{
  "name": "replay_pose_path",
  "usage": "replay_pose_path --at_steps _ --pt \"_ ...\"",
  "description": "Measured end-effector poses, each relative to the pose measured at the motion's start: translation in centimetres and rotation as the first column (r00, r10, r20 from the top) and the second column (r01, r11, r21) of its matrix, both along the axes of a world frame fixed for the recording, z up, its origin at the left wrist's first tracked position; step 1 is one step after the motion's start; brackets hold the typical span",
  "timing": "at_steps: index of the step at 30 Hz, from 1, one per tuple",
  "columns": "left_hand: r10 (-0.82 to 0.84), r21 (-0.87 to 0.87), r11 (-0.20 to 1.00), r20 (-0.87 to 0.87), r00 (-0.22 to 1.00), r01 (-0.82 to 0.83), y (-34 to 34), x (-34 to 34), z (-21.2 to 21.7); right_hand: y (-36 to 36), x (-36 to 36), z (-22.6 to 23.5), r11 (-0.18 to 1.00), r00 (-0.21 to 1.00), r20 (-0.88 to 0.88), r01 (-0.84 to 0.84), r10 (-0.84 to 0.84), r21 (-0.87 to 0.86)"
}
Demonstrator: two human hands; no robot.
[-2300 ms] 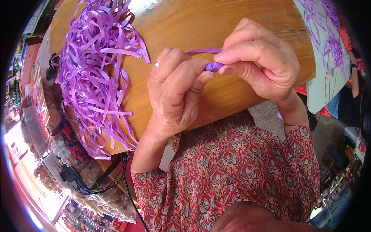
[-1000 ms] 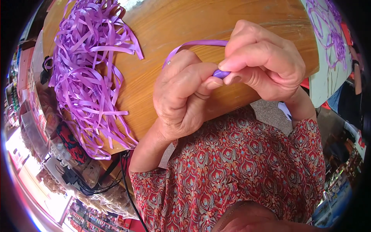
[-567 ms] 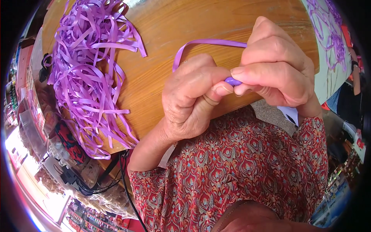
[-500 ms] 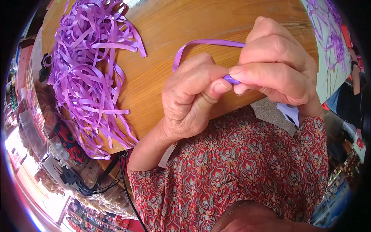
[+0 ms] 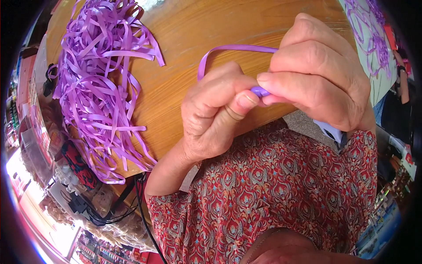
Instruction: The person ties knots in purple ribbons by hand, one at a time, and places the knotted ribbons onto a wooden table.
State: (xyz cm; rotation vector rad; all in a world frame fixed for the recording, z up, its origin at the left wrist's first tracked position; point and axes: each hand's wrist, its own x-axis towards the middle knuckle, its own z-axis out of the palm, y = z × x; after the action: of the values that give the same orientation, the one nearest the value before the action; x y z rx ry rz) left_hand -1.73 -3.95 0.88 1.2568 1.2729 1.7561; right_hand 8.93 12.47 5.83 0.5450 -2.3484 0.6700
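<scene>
Above the near edge of the wooden table, my left hand (image 5: 213,112) and my right hand (image 5: 321,75) meet, fingertip to fingertip. Both pinch a purple ribbon (image 5: 237,47), which arcs behind the left hand over to the right hand's fingers. A short, shiny, bunched purple bit (image 5: 260,91) shows between the thumbs and fingertips; whether it is a knot or a fold I cannot tell. The fingers of both hands are curled closed and hide most of the grip. To the left, a tangled heap of purple ribbons (image 5: 105,83) lies on the table.
The wooden table (image 5: 176,39) curves beneath my hands. A pale surface (image 5: 380,88) with more purple ribbon stands at the right, where another person's arm (image 5: 402,83) shows. Black cables (image 5: 140,198) hang by the table's left edge, near bags and boxes.
My right hand has turned slightly, its wrist shifting right and down. The pinched purple bit has moved a little left, and my left hand has shifted slightly with it.
</scene>
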Motion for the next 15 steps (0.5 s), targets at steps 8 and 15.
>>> replay_pose_path --at_steps 8,15 --pt "0.091 0.055 0.995 -0.206 0.974 -0.082 -0.2 0.6 0.0 -1.4 1.4 -0.5 0.992 0.994 0.109 0.026 -0.012 -0.127" --pt "0.242 0.184 0.967 -0.456 0.856 -0.175 -0.1 1.0 -0.3 -2.1 2.5 -0.7 0.954 0.961 0.274 0.097 -0.017 -0.283"
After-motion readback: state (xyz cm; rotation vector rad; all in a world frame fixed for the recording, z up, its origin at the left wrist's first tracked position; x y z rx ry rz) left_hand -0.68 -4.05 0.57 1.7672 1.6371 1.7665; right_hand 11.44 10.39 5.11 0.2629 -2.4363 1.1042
